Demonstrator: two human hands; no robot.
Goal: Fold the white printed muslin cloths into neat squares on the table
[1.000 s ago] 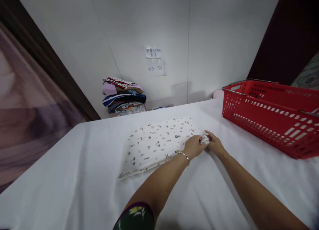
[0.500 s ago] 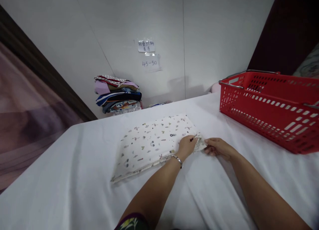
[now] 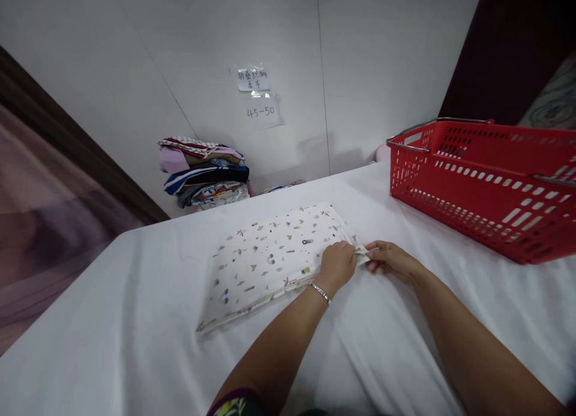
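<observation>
A folded white cloth (image 3: 265, 254) with small printed motifs lies flat on the white-covered table, its layered edge facing me. My left hand (image 3: 337, 265), a silver bracelet at its wrist, is closed on the cloth's right end near the front corner. To its right, my right hand (image 3: 390, 260) pinches the tip of that same corner between thumb and fingers. A short stretch of fabric spans the gap between both hands. The fingertips of my left hand are partly hidden.
A red plastic basket (image 3: 477, 194) with metal handles stands on the table (image 3: 157, 320) at the right. Beyond the far edge, a pile of folded fabrics (image 3: 204, 173) rests against the wall below paper signs (image 3: 261, 111). A pinkish curtain (image 3: 54, 236) hangs at the left.
The bunched corner between my hands has been drawn narrower and flatter. My left fingers have curled further over the edge. The whole view has shifted slightly.
</observation>
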